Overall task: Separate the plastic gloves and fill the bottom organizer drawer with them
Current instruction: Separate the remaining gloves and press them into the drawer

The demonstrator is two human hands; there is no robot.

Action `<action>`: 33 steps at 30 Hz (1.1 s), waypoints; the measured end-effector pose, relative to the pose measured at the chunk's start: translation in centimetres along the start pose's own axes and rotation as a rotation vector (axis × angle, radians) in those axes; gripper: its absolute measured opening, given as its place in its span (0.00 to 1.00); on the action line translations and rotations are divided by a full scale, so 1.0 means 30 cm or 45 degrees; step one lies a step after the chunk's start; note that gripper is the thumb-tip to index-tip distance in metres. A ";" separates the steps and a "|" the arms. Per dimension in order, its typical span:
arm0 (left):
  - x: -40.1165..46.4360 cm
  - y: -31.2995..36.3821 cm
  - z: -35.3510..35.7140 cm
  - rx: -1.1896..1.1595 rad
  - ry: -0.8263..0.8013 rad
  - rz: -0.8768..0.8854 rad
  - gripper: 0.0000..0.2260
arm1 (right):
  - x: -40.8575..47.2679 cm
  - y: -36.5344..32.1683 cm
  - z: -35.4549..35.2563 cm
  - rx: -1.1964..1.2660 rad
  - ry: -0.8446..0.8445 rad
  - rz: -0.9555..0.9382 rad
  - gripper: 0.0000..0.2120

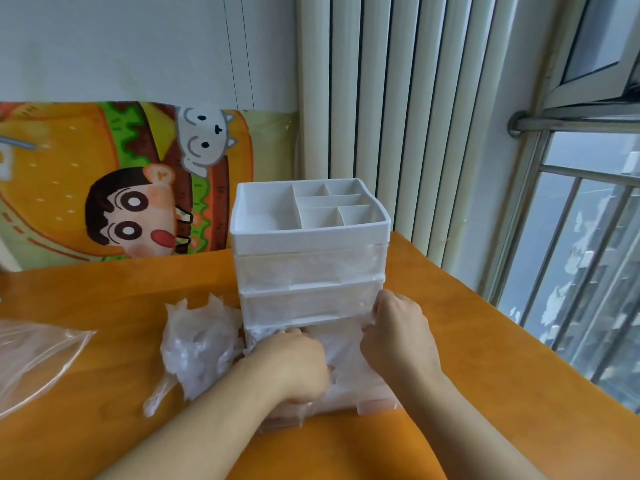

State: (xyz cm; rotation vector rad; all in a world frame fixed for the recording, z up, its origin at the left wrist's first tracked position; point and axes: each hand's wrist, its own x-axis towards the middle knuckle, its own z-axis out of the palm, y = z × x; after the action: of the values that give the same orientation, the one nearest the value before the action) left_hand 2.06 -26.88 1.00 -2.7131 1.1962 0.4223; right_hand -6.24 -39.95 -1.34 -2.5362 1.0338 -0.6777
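Observation:
A white plastic organizer [308,268] stands on the orange table, with an open compartment tray on top and translucent drawers below. Its bottom drawer [346,379] is pulled out toward me and holds clear plastic gloves. My left hand [291,362] and my right hand [398,334] are both down in that drawer, fingers curled into the gloves inside it. A crumpled pile of clear plastic gloves [197,344] lies on the table just left of the drawer.
A clear plastic bag [31,355] lies at the table's left edge. A cartoon-print cushion [121,181] leans against the wall behind. A white radiator [398,109] and a barred window [581,244] are to the right. The table [485,375] ends near the window.

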 end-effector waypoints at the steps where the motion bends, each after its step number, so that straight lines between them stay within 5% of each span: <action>1: 0.006 0.003 0.003 0.015 0.043 0.023 0.17 | -0.008 -0.008 -0.012 -0.049 0.026 -0.021 0.13; 4: 0.015 0.009 0.009 0.079 0.119 0.060 0.10 | -0.039 -0.061 -0.060 -0.065 0.061 -0.262 0.09; 6: 0.006 0.009 0.005 0.035 0.186 0.072 0.11 | -0.056 -0.102 -0.069 0.038 -0.136 -0.355 0.09; 9: -0.009 -0.007 0.006 -0.039 0.259 0.115 0.08 | -0.061 -0.144 -0.054 0.008 -0.491 -0.265 0.09; 13: -0.003 -0.045 0.033 -0.084 0.312 0.097 0.09 | -0.047 -0.130 -0.042 -0.172 -0.695 -0.191 0.06; 20: -0.043 -0.118 0.044 -0.231 0.280 0.160 0.18 | -0.061 -0.163 -0.151 -0.304 -1.011 -0.399 0.23; 24: -0.077 -0.146 0.045 -0.375 0.333 0.213 0.23 | -0.028 -0.160 -0.105 -0.345 -1.074 -0.373 0.20; 27: -0.105 -0.135 0.039 -0.350 0.365 0.242 0.28 | -0.005 -0.153 -0.065 -0.370 -1.107 -0.256 0.41; 29: -0.127 -0.106 0.027 -0.191 0.458 0.224 0.25 | 0.003 -0.168 -0.037 -0.421 -1.166 -0.236 0.48; 33: -0.133 -0.043 0.013 -0.094 0.463 0.090 0.11 | 0.060 -0.168 0.106 -0.443 -1.208 -0.178 0.43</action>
State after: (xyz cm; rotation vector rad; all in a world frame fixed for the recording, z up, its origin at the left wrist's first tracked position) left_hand 0.38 -23.12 1.91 -2.9027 1.3883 -0.0254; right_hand -0.54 -37.42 -1.16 -2.6955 0.6450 0.7100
